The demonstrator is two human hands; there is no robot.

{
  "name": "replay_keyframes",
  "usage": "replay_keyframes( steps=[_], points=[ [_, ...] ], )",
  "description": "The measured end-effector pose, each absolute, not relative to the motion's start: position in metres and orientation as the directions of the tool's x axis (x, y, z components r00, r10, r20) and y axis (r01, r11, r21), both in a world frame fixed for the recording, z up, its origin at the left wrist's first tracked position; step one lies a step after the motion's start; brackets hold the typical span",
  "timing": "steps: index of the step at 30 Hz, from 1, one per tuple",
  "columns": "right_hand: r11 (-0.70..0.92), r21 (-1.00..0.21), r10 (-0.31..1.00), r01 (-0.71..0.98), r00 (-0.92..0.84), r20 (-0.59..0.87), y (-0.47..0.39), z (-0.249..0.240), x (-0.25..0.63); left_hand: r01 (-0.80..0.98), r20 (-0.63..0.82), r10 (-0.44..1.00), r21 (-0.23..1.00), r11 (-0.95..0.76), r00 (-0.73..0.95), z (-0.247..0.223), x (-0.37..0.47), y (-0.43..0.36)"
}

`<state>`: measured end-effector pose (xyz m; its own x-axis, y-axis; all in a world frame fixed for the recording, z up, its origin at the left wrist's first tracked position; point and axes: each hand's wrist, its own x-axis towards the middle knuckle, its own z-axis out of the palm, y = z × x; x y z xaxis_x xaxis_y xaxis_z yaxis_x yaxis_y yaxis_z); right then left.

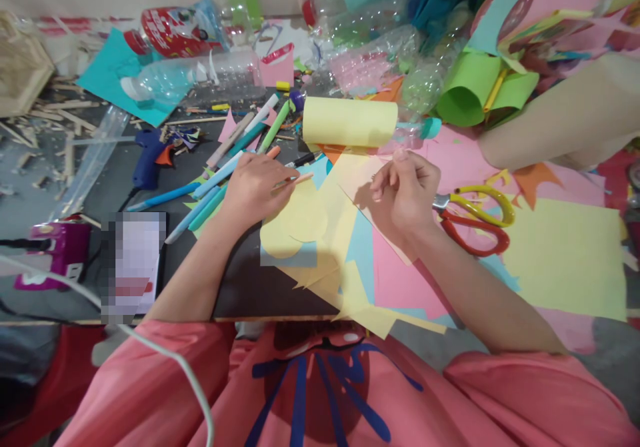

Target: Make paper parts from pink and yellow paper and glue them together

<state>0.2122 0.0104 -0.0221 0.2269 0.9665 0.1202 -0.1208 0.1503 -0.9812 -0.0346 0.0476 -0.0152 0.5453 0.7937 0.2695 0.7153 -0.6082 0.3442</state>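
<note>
Dark grey desk [265,293]: near edge runs across lower frame; surface shows btwn L forearm and paper scraps [370,290], lower ctr, & a few scraps overhang that edge. Room's tight elsewhere: pens [215,177] lie beside L hand [260,187], scissors [465,220] right by R wrist, yellow tube [350,121] just beyond both hands, bottles [183,28] along the top.

L hand, ctr-left, is half curled, palm down; pink strip [303,178] shows at its fingertips, mid-frame over yellow paper [300,217], but can't tell if it's gripped. R hand [407,190], right of ctr, has fingers curled in, thumb against index; can't tell if anything's pinched.

Scissor blades mostly hidden behind R wrist. Phone [137,260] screen, lower left, pixelated. Beige form [565,113], upper right, cut off by frame; ID unclear.
</note>
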Motion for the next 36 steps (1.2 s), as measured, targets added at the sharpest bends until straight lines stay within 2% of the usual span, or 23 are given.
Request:
replay_keyframes(
  steps=[4,7,11,13,16,20,23,28,32,34,36],
  points=[
    [0.215,-0.973,0.946,-0.085,0.266,0.186,0.013,-0.022,0.216,0.732,0.240,0.812,0.350,-0.584,0.532,-0.020,-0.035,0.048],
    [0.247,-0.965,0.940,0.092,0.220,0.262,0.015,-0.025,0.219,0.748,0.239,0.827,0.352,-0.562,0.509,-0.022,-0.035,0.048],
    [0.219,-0.916,0.963,0.337,0.075,0.258,0.013,-0.031,0.220,0.757,0.225,0.841,0.366,-0.541,0.493,-0.020,-0.034,0.048],
    [0.248,-0.836,0.961,0.490,-0.018,0.275,0.012,-0.032,0.219,0.754,0.227,0.843,0.377,-0.537,0.487,-0.019,-0.035,0.047],
    [0.300,-0.654,0.950,0.694,-0.154,0.272,0.012,-0.032,0.218,0.765,0.263,0.872,0.421,-0.488,0.412,-0.018,-0.035,0.045],
    [0.284,-0.480,0.956,0.830,-0.209,0.204,0.014,-0.032,0.218,0.770,0.240,0.909,0.483,-0.416,0.341,-0.019,-0.034,0.043],
    [0.271,-0.463,0.961,0.844,-0.209,0.182,0.016,-0.032,0.220,0.787,0.238,0.911,0.458,-0.412,0.338,-0.021,-0.033,0.044],
    [0.341,-0.539,0.940,0.770,-0.266,0.213,0.017,-0.031,0.221,0.722,0.388,0.858,0.479,-0.500,0.337,-0.021,-0.029,0.043],
    [0.409,-0.629,0.911,0.662,-0.250,0.329,0.006,-0.026,0.214,0.599,0.423,0.844,0.598,-0.533,0.329,-0.018,-0.018,0.034],
    [0.424,-0.674,0.902,0.605,-0.219,0.371,-0.002,-0.023,0.209,0.520,0.355,0.873,0.703,-0.485,0.334,-0.016,-0.011,0.027],
    [0.388,-0.776,0.921,0.497,-0.196,0.336,-0.011,-0.022,0.204,0.411,0.227,0.902,0.831,-0.376,0.368,-0.015,-0.005,0.020]
  ],
)
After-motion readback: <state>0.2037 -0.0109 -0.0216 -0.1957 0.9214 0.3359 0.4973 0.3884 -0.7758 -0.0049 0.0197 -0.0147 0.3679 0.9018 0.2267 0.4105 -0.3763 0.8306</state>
